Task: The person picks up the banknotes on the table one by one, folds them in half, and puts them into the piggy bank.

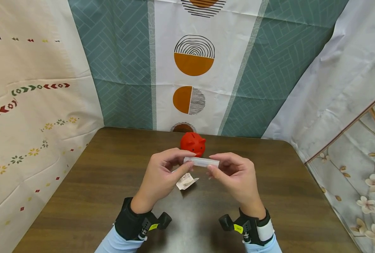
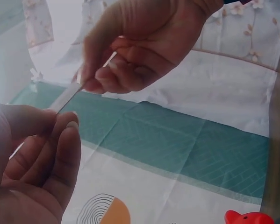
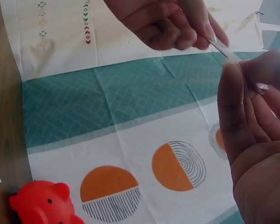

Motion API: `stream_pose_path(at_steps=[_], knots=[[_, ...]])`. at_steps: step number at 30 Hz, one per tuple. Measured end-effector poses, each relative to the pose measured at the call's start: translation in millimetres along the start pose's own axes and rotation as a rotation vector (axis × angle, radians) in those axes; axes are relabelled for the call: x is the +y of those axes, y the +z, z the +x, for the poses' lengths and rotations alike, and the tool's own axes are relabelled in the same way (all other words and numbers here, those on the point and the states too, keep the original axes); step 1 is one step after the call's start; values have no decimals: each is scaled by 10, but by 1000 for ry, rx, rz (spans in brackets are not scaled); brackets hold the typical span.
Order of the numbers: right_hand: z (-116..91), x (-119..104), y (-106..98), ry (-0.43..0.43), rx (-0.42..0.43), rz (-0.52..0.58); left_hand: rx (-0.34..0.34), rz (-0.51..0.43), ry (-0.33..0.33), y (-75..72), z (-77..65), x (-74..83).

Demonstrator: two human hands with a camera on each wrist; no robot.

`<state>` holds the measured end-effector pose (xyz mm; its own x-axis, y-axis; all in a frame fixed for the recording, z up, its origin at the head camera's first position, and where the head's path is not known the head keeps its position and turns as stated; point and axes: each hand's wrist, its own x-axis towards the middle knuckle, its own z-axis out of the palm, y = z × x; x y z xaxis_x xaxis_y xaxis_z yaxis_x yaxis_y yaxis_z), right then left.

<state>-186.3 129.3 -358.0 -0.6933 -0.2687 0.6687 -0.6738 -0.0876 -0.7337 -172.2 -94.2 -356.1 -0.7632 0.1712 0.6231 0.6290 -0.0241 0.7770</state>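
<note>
Above the table, both hands hold a narrow, pale folded strip (image 1: 201,162), perhaps paper, by its two ends. My left hand (image 1: 163,172) pinches the left end between thumb and fingers, and my right hand (image 1: 236,174) pinches the right end the same way. Seen nearly edge-on in the left wrist view, the strip (image 2: 66,98) runs between the two sets of fingertips. Behind the hands stands a red piggy bank (image 1: 192,143), partly overlapped by the strip. A creased, printed piece of paper (image 1: 185,181) lies below the left hand, part of it hidden.
The brown wooden table (image 1: 285,196) reaches back to a green and white patterned curtain (image 1: 124,70). A cream cloth (image 1: 32,140) hangs along the left side and a flowered cloth (image 1: 358,168) along the right. Each wrist wears a black strap with a camera.
</note>
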Motion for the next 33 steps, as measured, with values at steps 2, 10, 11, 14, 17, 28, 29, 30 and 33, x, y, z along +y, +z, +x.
stream_pose_path(at_steps=[2,10,11,14,17,28,29,30,33], knots=[[1,-1,-10,-9,-9,3,-4,5,6,-13,1,4],[1,-25,-28,3,11,16,-2,9,68,-62,5,0],[-1,-32,-29,13,10,19,-1,9,75,-67,4,1],[-3,-46,-34,31,-2,23,-5,14,84,-78,3,7],[4,-38,-39,9,-27,51,-17,11,56,-86,10,16],[16,42,-30,-141,-50,167,-84,-87,36,-40,4,-9],[14,47,-20,-139,-48,163,-77,-69,43,-27,4,-13],[14,51,-9,-134,-46,154,-73,-54,51,-13,4,-18],[20,67,35,-117,-68,151,-70,-16,90,32,-3,-45]])
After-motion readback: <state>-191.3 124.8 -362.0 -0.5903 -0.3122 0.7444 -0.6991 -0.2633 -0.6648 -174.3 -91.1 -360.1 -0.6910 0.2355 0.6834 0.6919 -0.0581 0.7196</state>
